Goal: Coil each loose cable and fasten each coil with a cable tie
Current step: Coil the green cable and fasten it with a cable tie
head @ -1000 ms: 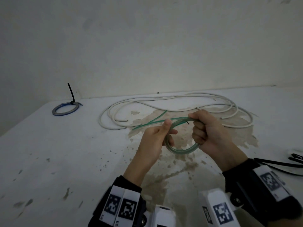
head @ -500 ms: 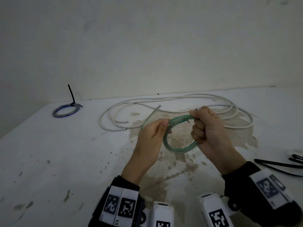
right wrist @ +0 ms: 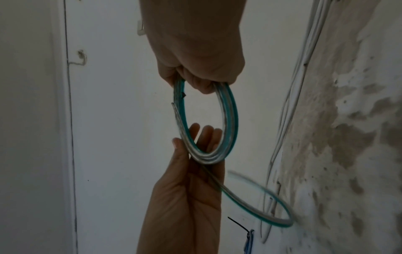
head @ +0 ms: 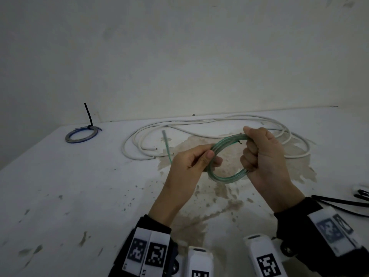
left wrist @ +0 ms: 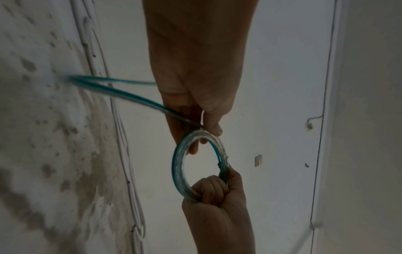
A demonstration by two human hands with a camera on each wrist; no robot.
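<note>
Right now your right hand [head: 265,156] is fisted around the far side of the translucent green-tinted plastic cable coil [head: 225,159], held in the air above the stained middle of the white desk [head: 79,186]. Your left hand [head: 191,166] pinches the near side between thumb and fingers, feeding in the free tail [head: 167,145] that trails toward the desk's back edge. The springy turns look likely to fan apart if either grip loosens before a tie goes on. The swinging tail could snag the loose white round cable [head: 219,124] sprawled along the back edge. The black cable ties [head: 339,202] lie at the right edge; reaching for one leaves a single hand holding every turn. The blue tied coil [head: 80,134] sits at the back left corner.
</note>
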